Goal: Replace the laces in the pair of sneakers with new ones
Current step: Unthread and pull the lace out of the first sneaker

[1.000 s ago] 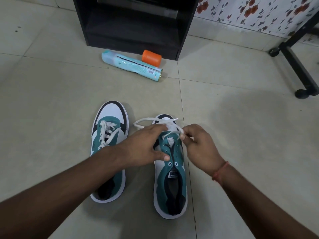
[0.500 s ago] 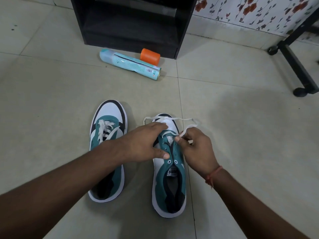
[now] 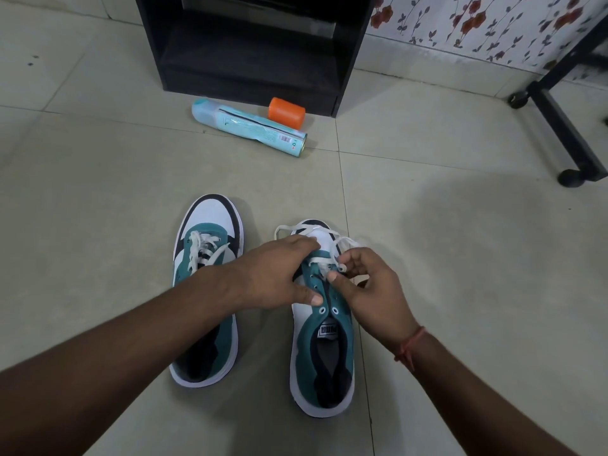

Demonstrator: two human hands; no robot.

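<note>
White lace [image 3: 316,260] is pinched by the right hand [image 3: 368,287] at the right sneaker's [image 3: 324,340] lower eyelets, likely for threading; the shoe is steadied by the left hand [image 3: 279,274], laid over it.

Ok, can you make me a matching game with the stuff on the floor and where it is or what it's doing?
Things:
1. orange cap
2. spray can
3. left sneaker
4. right hand

Clues:
A. pinching a white lace
B. lying on its side
C. laces loosely threaded, no hand working it
D. beside the black cabinet

Pairs: 1-D, 2-B, 3-C, 4-A
</note>
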